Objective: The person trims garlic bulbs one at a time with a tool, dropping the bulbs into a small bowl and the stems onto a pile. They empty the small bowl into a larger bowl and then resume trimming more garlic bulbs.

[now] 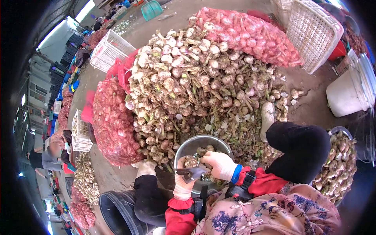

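Both hands, in pale gloves, are over a metal bowl that holds a few garlic bulbs. My left hand has its fingers wrapped round a garlic bulb at the bowl's left side. My right hand is closed on the handle of a metal cutting tool, whose blades lie just below the bulb and partly over my left hand. A big heap of garlic with stalks and roots rises beyond the bowl.
Full red net sacks border the heap. White crates stand behind. On the right are a white bucket and a container of garlic; a black bucket is at lower left. Another person is at far left.
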Demonstrator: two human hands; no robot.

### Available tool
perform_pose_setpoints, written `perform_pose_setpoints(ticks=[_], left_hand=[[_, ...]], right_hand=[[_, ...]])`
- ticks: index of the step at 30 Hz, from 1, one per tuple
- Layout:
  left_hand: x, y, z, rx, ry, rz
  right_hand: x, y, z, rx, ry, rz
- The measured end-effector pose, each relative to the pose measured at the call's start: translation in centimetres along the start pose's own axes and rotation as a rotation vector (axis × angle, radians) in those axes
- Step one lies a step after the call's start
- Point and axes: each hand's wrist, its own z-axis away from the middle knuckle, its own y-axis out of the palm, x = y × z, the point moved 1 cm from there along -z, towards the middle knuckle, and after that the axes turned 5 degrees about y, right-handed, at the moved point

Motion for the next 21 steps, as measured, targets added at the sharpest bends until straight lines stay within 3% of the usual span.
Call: perform_pose_setpoints(ticks=[6,8,10,12,14,15,17,18,19,20,21], left_hand=[[0.2,0.7,0.2,-0.002,-0.14,-0.053],[1.1,1.9,0.3,-0.052,-0.265,0.365],[4.0,1.6,0.8,-0.041,-0.178,0.128],[4.2,2.4,1.1,-0.125,-0.213,0.179],[2.0,1.5,1.6,-0.029,-0.087,-0.045],[-1.7,2.3,1.3,-0.029,-0.076,0.141],[-2.8,1.7,0.8,-0.044,-0.024,0.257],[-2.0,1.3,0.2,-0.056,0.008,0.274],[1.8,-0.5,0.0,-0.012,0.081,0.042],[2.0,-1.1,-0.3,-0.004,-0.054,-0.077],[1.9,-0.6,-0.8,-0.088,-0.085,0.055]], right_hand=[[-0.8,0.4,0.2,0.037,-0.021,0.163],[-3.4,1.0,0.0,-0.015,-0.066,0.101],[-5.0,2.1,-0.1,-0.05,-0.055,0.047],[-6.2,2.6,0.2,0.066,0.013,0.101],[-6.9,-0.6,0.4,0.3,0.545,0.066],[-12.2,0.9,1.4,0.273,0.644,0.019],[-14.3,1.2,0.8,0.063,0.761,-0.062],[-15.5,2.5,-0.1,-0.125,0.689,-0.048],[-14.8,2.5,-0.3,-0.153,0.642,-0.209],[-13.3,2.0,-0.5,-0.186,0.598,-0.367],[-11.2,1.0,-0.3,-0.144,0.582,-0.471]])
